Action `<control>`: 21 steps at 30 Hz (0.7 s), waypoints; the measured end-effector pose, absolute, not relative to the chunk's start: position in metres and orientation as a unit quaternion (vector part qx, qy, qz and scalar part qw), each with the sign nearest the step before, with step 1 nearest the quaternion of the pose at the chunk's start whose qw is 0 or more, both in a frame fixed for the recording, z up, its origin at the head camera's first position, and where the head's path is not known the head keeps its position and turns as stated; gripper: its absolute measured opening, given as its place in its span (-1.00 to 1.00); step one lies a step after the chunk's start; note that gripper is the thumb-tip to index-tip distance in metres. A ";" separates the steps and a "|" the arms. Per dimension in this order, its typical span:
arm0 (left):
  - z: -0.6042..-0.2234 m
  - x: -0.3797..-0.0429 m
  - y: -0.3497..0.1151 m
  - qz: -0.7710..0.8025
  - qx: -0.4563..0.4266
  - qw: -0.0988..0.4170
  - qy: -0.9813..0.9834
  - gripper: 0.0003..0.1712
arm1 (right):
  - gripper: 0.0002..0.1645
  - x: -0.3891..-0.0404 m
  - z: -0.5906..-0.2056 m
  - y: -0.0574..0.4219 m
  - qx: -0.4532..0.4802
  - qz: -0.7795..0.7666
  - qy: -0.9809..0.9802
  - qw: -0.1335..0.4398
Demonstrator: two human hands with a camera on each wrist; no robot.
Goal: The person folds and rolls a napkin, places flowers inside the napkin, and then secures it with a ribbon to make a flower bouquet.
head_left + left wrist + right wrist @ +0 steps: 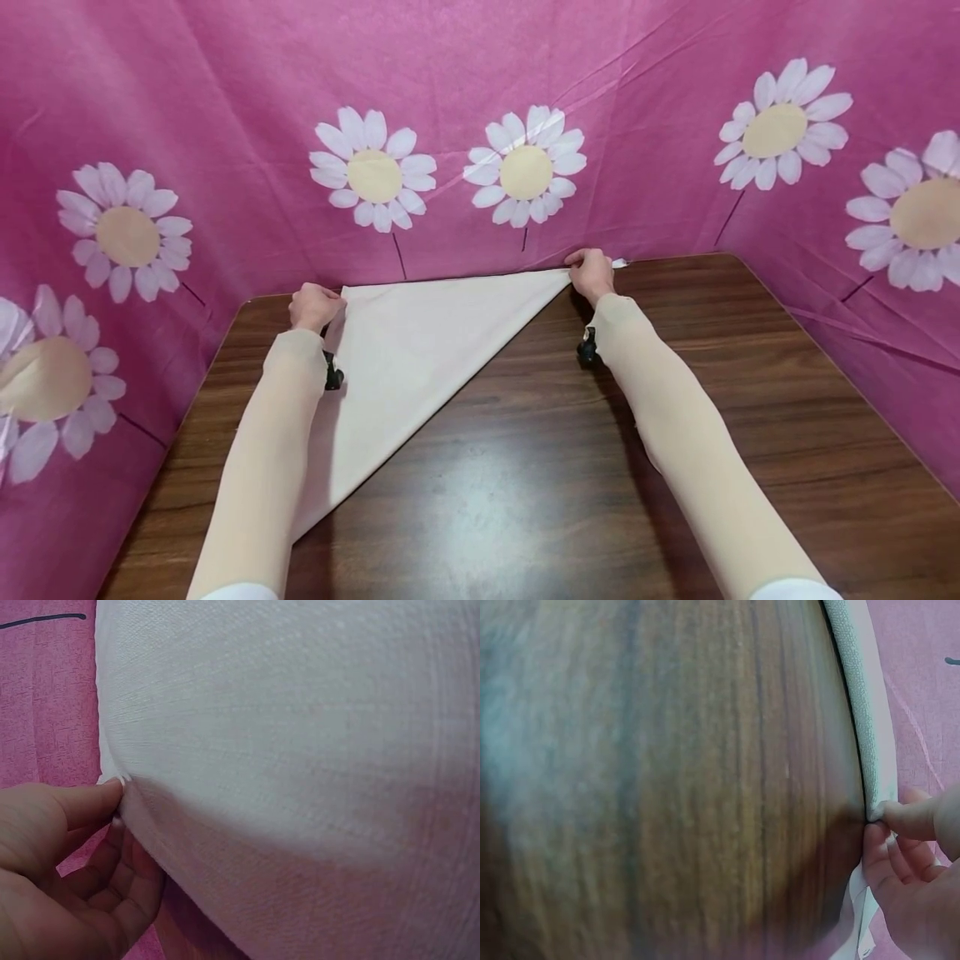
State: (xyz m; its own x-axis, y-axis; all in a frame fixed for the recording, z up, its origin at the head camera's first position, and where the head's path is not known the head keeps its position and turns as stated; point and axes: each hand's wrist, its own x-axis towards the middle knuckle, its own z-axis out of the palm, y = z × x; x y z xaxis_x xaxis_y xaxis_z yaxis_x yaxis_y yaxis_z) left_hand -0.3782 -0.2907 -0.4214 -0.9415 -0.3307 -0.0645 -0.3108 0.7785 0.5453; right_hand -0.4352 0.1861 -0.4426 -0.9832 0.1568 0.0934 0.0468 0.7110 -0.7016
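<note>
Off-white cloth (420, 342) is laid as a triangle on the desk (487, 475), along its far edge towards the far left corner. Thumbs and fingertips are closed on its two far corners by the left hand (315, 307) and right hand (591, 273), presumably so the edge is held straight. Dark, glossy woodgrain is enclosed by pink, daisy-printed sheeting (247, 108).

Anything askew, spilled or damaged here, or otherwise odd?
One small thing: a white bit pokes out past the right hand, beyond where it pinches the cloth, so that corner looks untidy. Whether it is a tag or part of the cloth, I cannot tell. No spill or damage shows.
</note>
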 end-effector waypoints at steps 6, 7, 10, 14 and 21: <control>-0.419 -0.374 -0.291 -0.289 0.157 -0.001 -0.944 -0.65 | -0.68 -0.433 -0.446 0.188 -0.052 0.388 -0.916 0.085; -0.419 -0.373 -0.291 -0.288 0.155 -0.003 -0.945 -0.65 | -0.68 -0.432 -0.446 0.189 -0.050 0.388 -0.916 0.083; -0.418 -0.372 -0.291 -0.286 0.150 -0.015 -0.946 -0.65 | -0.69 -0.430 -0.446 0.189 -0.047 0.389 -0.916 0.081; -0.411 -0.371 -0.289 -0.283 0.141 -0.036 -0.948 -0.64 | -0.70 -0.430 -0.443 0.189 -0.046 0.394 -0.914 0.089; -0.404 -0.373 -0.292 -0.331 0.142 -0.071 -0.930 -0.75 | -0.67 -0.428 -0.443 0.192 -0.042 0.406 -0.908 0.091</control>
State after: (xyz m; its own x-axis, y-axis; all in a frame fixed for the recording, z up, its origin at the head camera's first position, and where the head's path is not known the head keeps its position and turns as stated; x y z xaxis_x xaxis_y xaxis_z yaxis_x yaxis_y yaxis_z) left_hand -0.3735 -0.2915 -0.4041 -0.9498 -0.2169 -0.2253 -0.3105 0.7405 0.5960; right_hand -0.4277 0.1916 -0.4427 -0.9801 0.1491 0.1312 0.0017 0.6670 -0.7451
